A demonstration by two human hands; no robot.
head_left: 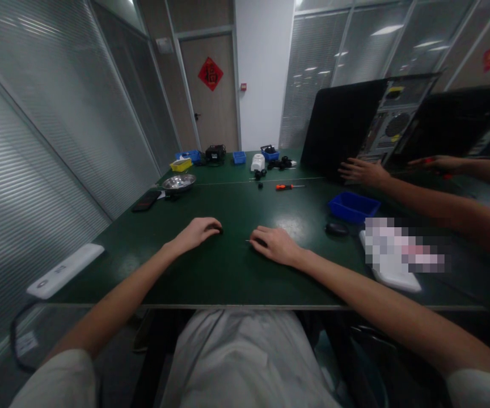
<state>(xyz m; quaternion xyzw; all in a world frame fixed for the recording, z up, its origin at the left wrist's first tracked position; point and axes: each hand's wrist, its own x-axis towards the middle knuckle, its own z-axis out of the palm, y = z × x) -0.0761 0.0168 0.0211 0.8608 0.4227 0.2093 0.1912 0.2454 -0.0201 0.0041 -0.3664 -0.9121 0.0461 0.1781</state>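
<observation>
Over the green table (228, 277), my left hand (198, 233) has its fingers curled round a small dark object (220, 230), which shows at the fingertips. To its right, my right hand (274, 243) is closed, with a thin pale tip (248, 241) sticking out on its left side; the rest of that thing is hidden in the fingers. A gap of bare table lies between the two hands. Beyond them lies a screwdriver (284, 187) with an orange and black handle, near a small black piece (261, 185).
A metal bowl (179, 182) and a phone (147, 200) lie at left, a white power strip (66, 271) at the left edge. At right are a blue tray (354, 207), a mouse (337, 229), a computer case (347, 124) and another person's hand (366, 171).
</observation>
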